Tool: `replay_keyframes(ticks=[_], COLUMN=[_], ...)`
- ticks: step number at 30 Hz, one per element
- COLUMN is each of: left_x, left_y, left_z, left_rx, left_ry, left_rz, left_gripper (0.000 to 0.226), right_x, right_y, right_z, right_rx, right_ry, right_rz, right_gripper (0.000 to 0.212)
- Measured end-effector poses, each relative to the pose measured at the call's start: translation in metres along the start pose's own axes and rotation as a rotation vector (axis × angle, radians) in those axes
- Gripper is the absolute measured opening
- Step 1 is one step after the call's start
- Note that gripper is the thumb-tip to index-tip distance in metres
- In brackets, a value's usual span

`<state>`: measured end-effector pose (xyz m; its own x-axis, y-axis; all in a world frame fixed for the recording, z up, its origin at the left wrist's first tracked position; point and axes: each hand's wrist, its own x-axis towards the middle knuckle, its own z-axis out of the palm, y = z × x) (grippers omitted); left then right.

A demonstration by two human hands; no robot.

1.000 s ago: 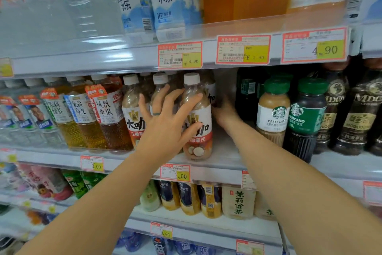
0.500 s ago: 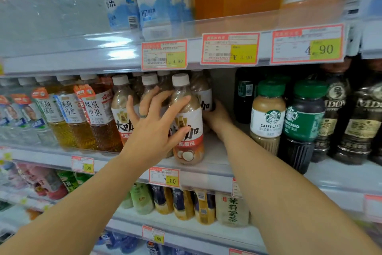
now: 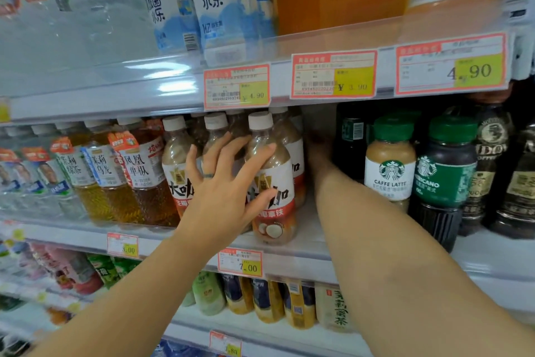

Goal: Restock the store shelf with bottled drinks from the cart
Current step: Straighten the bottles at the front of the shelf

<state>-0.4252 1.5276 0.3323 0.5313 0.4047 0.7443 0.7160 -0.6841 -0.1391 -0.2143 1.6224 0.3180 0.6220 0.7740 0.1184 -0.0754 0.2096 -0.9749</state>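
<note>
On the middle shelf (image 3: 304, 252), a white-capped milk-coffee bottle (image 3: 275, 212) with a red and white label stands upright at the near edge, just above a yellow price tag (image 3: 240, 264) reading 7.00. The left hand (image 3: 228, 189) lies flat against it from the left, with its fingers straight and fanned apart. The fingertips reach the bottle's clear shoulder, the thumb lies across the label, and a ring (image 3: 208, 175) shows on one finger. The spread fingers also cover part of a neighbouring coffee bottle (image 3: 176, 165) of the same kind, which stands just to the left. More of these bottles stand in rows farther back. The right hand (image 3: 318, 154) has gone in to the right of the milk-coffee bottle, deep into the shadowed gap beside a rear coffee bottle (image 3: 295, 160). Its fingers are hidden there, so I cannot tell whether they hold anything. Just right of that forearm stand a Caffe Latte bottle (image 3: 389, 171) and an Americano bottle (image 3: 443, 177), both with green caps. Amber tea bottles (image 3: 144, 177) fill the shelf to the left of the coffee.
</note>
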Motion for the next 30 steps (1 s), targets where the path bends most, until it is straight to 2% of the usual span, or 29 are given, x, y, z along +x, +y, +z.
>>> replay_keyframes(ticks=[5,13,17,18,22,30], left_x=[0.003,0.005,0.008,0.009,0.009,0.007], left_y=[-0.009,-0.01,-0.007,-0.006,-0.004,0.002], left_z=[0.009,0.017,0.016,0.016,0.014,0.005], left_rx=[-0.005,-0.038,-0.022,-0.021,-0.016,-0.007], left_ry=[0.063,0.081,0.072,0.067,0.047,-0.003], left_rz=[0.055,0.044,0.048,0.044,0.027,-0.006], left_gripper=[0.053,0.054,0.054,0.053,0.053,0.052], right_x=[0.027,0.029,0.026,0.026,0.024,-0.002], right_y=[0.015,0.021,0.019,0.019,0.021,0.019], right_z=[0.005,0.005,0.003,0.003,0.002,-0.015], right_rx=[-0.006,0.028,0.029,0.035,0.01,-0.088], right_ry=[-0.122,-0.23,-0.236,-0.237,-0.235,-0.187], right_rz=[-0.013,-0.097,-0.154,-0.153,-0.102,-0.036], right_gripper=[0.048,0.036,0.016,0.016,0.036,0.058])
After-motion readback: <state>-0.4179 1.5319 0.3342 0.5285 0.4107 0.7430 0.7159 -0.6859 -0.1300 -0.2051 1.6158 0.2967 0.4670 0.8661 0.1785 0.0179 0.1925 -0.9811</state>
